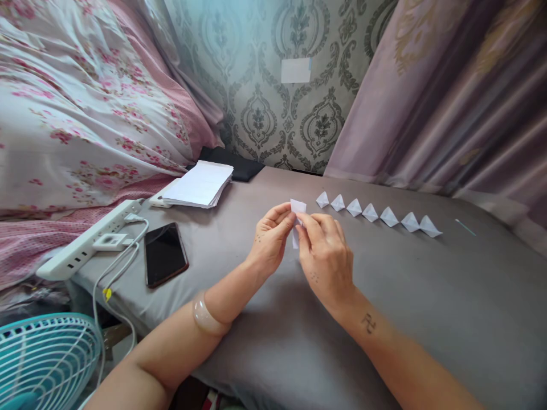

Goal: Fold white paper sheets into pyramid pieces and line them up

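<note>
Between my two hands, above the middle of the grey surface, is a small folded white piece of paper (298,206). My left hand (273,234) pinches it from the left with thumb and fingers. From the other side my right hand (325,250) grips it, thumb and index finger pressed on its edge. Part of the paper is hidden behind the fingers; its top and a lower strip show. To the right of my hands stands a slanting row of several folded white paper boats (371,212).
At the back left lies a stack of white paper (199,183) beside a black flat item (241,165). Nearer are a phone (166,254), a white power strip (92,239) with cables and a fan (47,361). A thin pale strip (465,227) lies far right.
</note>
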Demonstrator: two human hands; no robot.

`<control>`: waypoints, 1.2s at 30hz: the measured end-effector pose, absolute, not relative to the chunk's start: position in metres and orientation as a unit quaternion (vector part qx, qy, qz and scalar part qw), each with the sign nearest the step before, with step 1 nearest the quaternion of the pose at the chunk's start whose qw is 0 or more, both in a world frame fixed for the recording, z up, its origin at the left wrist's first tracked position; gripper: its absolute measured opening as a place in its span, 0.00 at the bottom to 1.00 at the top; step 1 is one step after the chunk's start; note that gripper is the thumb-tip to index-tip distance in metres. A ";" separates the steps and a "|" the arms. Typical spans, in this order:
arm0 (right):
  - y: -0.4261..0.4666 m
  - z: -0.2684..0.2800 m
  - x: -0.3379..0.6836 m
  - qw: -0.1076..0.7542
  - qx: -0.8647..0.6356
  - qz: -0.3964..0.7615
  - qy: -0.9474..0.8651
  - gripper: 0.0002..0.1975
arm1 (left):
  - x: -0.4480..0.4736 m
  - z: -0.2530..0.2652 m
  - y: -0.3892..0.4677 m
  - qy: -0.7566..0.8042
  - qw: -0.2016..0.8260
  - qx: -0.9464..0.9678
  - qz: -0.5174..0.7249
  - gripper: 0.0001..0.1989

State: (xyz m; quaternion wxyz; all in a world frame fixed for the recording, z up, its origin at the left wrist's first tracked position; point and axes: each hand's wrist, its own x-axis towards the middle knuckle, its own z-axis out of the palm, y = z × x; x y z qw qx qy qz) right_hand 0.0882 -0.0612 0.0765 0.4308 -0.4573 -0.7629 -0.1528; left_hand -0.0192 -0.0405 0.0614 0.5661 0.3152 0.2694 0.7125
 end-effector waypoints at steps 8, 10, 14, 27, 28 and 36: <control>-0.055 0.077 0.091 0.424 -0.469 -0.148 -0.760 0.15 | -0.018 0.059 -0.039 0.271 0.577 0.317 0.702 0.14; -0.054 0.076 0.091 0.424 -0.470 -0.145 -0.760 0.16 | -0.018 0.058 -0.039 0.274 0.577 0.319 0.700 0.15; -0.053 0.074 0.091 0.429 -0.470 -0.118 -0.762 0.16 | -0.017 0.057 -0.038 0.278 0.579 0.318 0.697 0.17; -0.054 0.076 0.090 0.463 -0.443 -0.044 -0.767 0.16 | -0.017 0.057 -0.039 0.272 0.576 0.308 0.707 0.16; -0.053 0.076 0.090 0.466 -0.443 -0.043 -0.765 0.16 | -0.017 0.056 -0.038 0.273 0.573 0.312 0.707 0.16; -0.047 0.084 0.095 0.468 -0.471 -0.066 -0.745 0.17 | -0.009 0.066 -0.033 0.276 0.574 0.347 0.689 0.18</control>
